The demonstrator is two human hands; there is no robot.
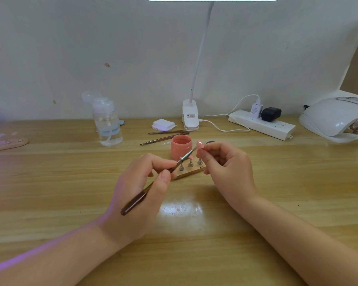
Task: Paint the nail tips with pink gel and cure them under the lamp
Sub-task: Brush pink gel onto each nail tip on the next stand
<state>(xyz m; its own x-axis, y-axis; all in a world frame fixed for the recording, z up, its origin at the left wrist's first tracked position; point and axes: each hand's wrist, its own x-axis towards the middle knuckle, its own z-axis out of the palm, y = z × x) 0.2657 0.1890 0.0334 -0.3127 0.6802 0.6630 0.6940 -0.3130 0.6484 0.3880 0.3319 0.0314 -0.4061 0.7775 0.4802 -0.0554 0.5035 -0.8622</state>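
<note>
Mid-task, painting stage. Left hand point(145, 182) pinching a dark-handled brush point(153, 186), bristle end touching a nail tip point(199, 144) already coated pink. Right hand point(225, 162) clamped on that nail tip's stem, fingers curled, lifted just above and right of the open pink gel jar point(181, 149). Near the jar, a wooden stand point(189, 172) with three metal pegs, at least one carrying a pink tip; exact count of painted tips too small to tell. Far right, white curing lamp point(337, 118) with a few items inside, probably earlier tips under cure. Far left, a second stand point(7, 144) in violet glow. Judged remaining: finish this tip, return to stand, cure the set.
</note>
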